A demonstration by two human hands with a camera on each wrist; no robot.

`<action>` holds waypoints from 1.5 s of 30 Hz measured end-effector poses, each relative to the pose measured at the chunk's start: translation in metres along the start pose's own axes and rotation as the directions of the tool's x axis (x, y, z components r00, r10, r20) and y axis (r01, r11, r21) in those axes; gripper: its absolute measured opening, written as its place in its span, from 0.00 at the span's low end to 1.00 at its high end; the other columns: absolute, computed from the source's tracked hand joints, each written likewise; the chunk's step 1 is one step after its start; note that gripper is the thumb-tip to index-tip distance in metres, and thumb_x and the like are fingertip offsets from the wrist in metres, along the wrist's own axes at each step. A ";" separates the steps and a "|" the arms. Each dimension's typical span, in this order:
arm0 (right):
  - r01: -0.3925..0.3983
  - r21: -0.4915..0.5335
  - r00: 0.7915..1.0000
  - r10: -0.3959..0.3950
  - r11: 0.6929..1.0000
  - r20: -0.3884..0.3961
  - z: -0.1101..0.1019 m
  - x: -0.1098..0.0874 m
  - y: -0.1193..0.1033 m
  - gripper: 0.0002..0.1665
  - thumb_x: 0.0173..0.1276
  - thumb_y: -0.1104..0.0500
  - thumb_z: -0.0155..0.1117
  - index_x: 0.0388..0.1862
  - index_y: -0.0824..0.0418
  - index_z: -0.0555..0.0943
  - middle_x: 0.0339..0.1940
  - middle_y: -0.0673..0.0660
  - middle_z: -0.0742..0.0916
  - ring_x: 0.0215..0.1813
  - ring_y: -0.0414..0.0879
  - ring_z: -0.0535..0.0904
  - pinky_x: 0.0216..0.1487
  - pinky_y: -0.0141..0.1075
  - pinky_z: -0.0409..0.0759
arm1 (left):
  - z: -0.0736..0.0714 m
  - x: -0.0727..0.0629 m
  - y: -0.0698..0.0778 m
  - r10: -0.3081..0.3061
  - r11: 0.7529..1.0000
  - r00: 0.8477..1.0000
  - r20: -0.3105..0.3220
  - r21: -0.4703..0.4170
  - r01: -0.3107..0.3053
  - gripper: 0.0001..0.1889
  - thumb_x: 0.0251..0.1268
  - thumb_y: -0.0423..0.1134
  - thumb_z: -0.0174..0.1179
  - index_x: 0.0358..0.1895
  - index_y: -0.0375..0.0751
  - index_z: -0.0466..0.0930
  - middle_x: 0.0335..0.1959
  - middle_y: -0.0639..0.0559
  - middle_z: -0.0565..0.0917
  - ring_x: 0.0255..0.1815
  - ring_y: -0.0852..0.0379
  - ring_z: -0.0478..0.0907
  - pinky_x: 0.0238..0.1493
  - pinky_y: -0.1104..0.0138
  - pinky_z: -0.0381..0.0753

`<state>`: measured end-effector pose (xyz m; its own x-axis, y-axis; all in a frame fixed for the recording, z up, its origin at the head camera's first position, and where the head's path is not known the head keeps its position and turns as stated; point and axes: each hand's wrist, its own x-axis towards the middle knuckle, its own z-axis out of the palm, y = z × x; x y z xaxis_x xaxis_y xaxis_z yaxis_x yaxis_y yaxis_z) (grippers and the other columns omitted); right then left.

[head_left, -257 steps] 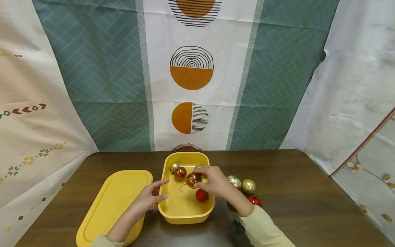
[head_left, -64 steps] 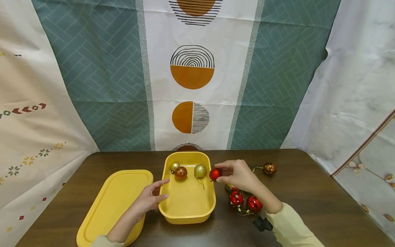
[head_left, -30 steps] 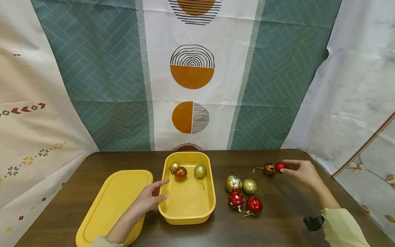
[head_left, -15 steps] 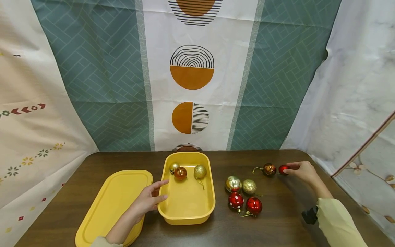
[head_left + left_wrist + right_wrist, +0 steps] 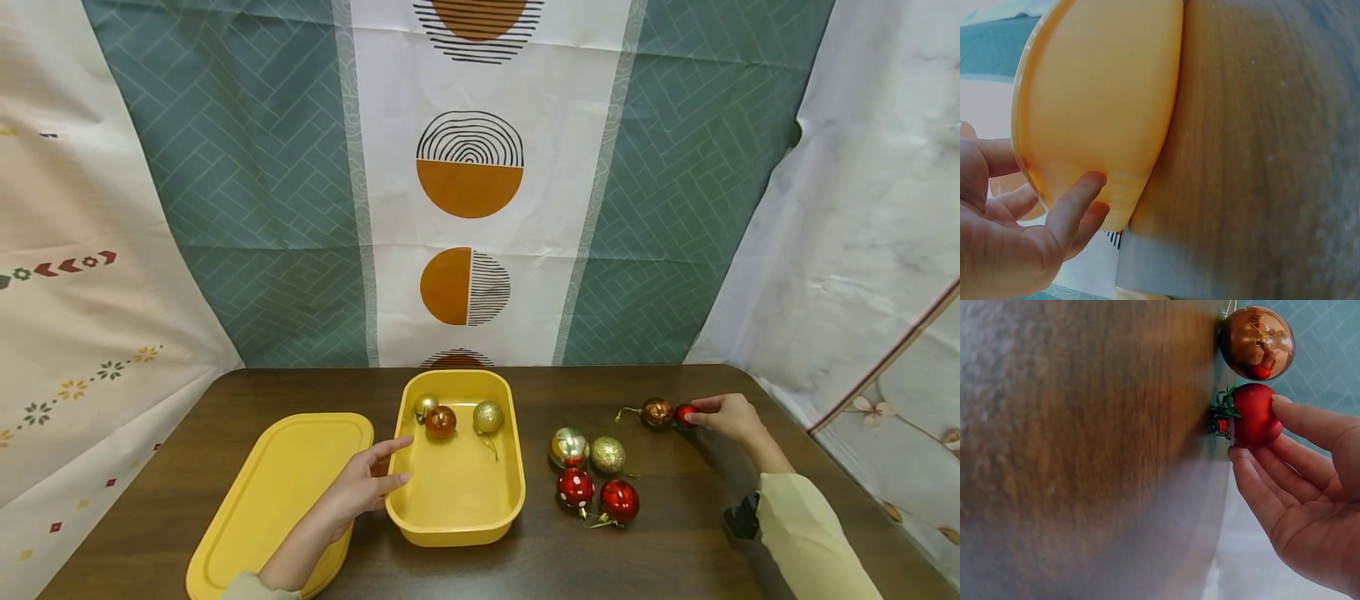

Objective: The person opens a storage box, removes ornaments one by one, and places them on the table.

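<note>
In the head view my right hand [image 5: 731, 417] pinches a small matte red bauble [image 5: 1255, 416] between thumb and fingers, low at the table. It sits right beside a shiny copper bauble [image 5: 1258, 342]. Green tinsel shows at the red bauble's cap. My left hand [image 5: 363, 479] holds the left rim of a yellow plastic container [image 5: 455, 536]; two digits reach over the rim, others lie against the outer wall [image 5: 1104, 81]. Inside the container are a small gold bauble [image 5: 425, 406], a copper bauble [image 5: 441, 422] and a glittery gold bauble [image 5: 487, 417].
Right of the container, a shiny pale-gold bauble [image 5: 568, 448], a glittery gold bauble [image 5: 607, 455], a white-dotted red bauble [image 5: 575, 487] and a shiny red bauble [image 5: 619, 502] lie grouped on the dark wooden table [image 5: 675, 542]. A yellow lid [image 5: 273, 492] lies at left, partly under my left forearm.
My right hand took the red bauble from the container's right edge to the far right of the table, then lowered it and slid it left beside the copper bauble. My left hand stayed put.
</note>
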<state>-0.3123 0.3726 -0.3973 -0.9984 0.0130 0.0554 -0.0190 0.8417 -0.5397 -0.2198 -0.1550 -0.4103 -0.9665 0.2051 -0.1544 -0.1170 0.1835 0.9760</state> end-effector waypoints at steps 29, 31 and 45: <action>0.148 0.035 0.988 -0.146 0.988 -0.058 -0.001 -0.019 -0.041 0.31 0.60 0.53 0.64 0.54 0.75 0.73 0.46 0.72 0.81 0.47 0.62 0.78 0.41 0.46 0.79 | 0.000 -0.001 0.001 0.007 1.000 1.000 0.016 -0.007 -0.007 0.28 0.63 0.29 0.54 0.66 0.32 0.58 0.56 0.29 0.68 0.45 0.48 0.76 0.37 0.53 0.80; 0.165 0.046 0.985 -0.163 0.985 -0.054 0.001 -0.021 -0.053 0.31 0.60 0.53 0.64 0.55 0.74 0.73 0.47 0.72 0.80 0.48 0.62 0.78 0.41 0.46 0.79 | 0.000 0.000 0.001 0.009 1.000 1.000 0.012 -0.003 -0.008 0.28 0.62 0.30 0.54 0.66 0.31 0.59 0.55 0.29 0.69 0.45 0.48 0.76 0.37 0.54 0.80; 0.398 0.210 0.917 -0.396 0.893 -0.055 0.036 -0.033 -0.148 0.24 0.56 0.63 0.67 0.50 0.75 0.76 0.48 0.69 0.81 0.48 0.60 0.79 0.45 0.42 0.78 | -0.001 0.000 0.001 0.009 1.000 1.000 0.013 -0.003 -0.009 0.28 0.62 0.30 0.54 0.66 0.32 0.59 0.55 0.29 0.69 0.45 0.48 0.76 0.38 0.54 0.80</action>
<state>-0.2782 0.2283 -0.3497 -0.9047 -0.2918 0.3105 -0.4258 0.6437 -0.6359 -0.2203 -0.1554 -0.4098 -0.9645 0.2191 -0.1474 -0.1089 0.1783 0.9779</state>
